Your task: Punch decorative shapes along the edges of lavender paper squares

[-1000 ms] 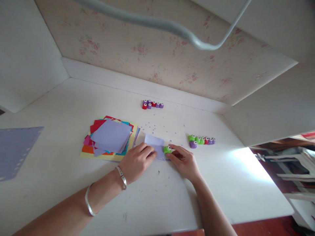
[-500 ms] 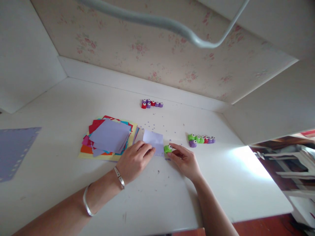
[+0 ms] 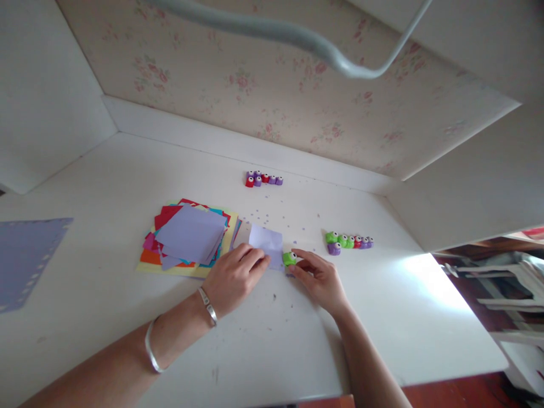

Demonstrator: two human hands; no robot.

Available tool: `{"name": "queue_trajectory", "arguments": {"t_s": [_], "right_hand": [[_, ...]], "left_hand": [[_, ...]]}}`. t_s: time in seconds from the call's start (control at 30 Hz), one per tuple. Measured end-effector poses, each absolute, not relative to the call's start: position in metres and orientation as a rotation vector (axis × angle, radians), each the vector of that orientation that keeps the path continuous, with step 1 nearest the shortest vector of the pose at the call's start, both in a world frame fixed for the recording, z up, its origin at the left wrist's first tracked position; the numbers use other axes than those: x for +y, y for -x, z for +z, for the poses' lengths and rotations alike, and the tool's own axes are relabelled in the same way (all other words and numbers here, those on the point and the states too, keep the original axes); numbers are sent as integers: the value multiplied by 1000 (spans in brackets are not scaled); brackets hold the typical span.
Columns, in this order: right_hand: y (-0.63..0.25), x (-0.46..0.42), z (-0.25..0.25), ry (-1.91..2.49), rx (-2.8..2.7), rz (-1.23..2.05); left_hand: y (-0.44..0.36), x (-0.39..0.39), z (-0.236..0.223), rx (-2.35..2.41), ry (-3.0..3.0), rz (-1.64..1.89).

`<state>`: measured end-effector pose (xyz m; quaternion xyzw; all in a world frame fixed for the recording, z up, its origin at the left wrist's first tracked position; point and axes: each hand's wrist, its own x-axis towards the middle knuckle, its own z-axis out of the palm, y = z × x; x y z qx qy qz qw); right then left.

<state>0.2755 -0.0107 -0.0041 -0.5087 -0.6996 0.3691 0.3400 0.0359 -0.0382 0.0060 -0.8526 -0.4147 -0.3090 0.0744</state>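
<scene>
A small lavender sheet of paper (image 3: 269,241) lies on the white desk, its lower left part covered by my left hand (image 3: 238,272). The fingers of that hand are closed on the sheet's edge. At the sheet's right edge sits a green craft punch (image 3: 289,259) with a white and black button on top. My right hand (image 3: 321,280) grips the punch from its right side, thumb and fingers around it. Tiny lavender paper bits (image 3: 259,215) are scattered on the desk beyond the sheet.
Left of my hands lies a pile of coloured paper (image 3: 191,232). A large lavender sheet with punched edges (image 3: 29,260) is at the far left. Several punches stand in one group at the back (image 3: 258,181) and another group on the right (image 3: 344,242). A grey cable (image 3: 272,28) hangs above.
Both hands keep nearly the same pose on the paper and the punch. The whole view has shifted very slightly.
</scene>
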Motion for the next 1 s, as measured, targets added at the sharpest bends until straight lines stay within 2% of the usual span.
{"name": "queue_trajectory", "arguments": {"t_s": [0.37,0.6,1.0], "right_hand": [[-275,-11,-4,1295,-2081,679],[-278,-11,1,1221,-2075,769],[-273,-9,5,1240,-2081,673]], "left_hand": [[-46,-35,-3,-1355,2704,-768],[-50,-42,4,-1430,2763,-735],[-53,-51,4,-1491,2863,-752]]}}
